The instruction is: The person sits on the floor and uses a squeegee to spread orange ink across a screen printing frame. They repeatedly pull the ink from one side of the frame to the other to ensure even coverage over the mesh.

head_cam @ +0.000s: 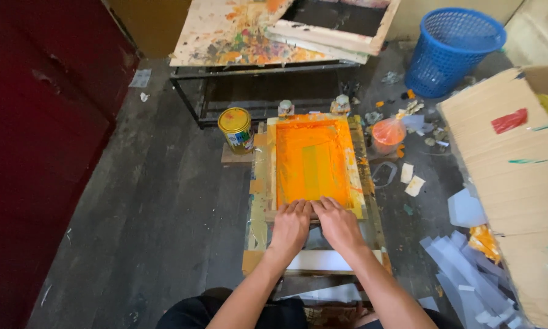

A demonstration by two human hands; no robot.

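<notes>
Both hands side by side, left hand (290,226) and right hand (336,224), fingers flat and together, pressing the near edge of the orange-inked printing frame (313,163) on the floor. Paint tin (236,129) just left of frame, orange plastic cup (388,134) right, blue basket (453,50) beyond it, cardboard box (517,176) far right.

A blue basket (453,49) stands behind a paint tin (236,129).
</notes>
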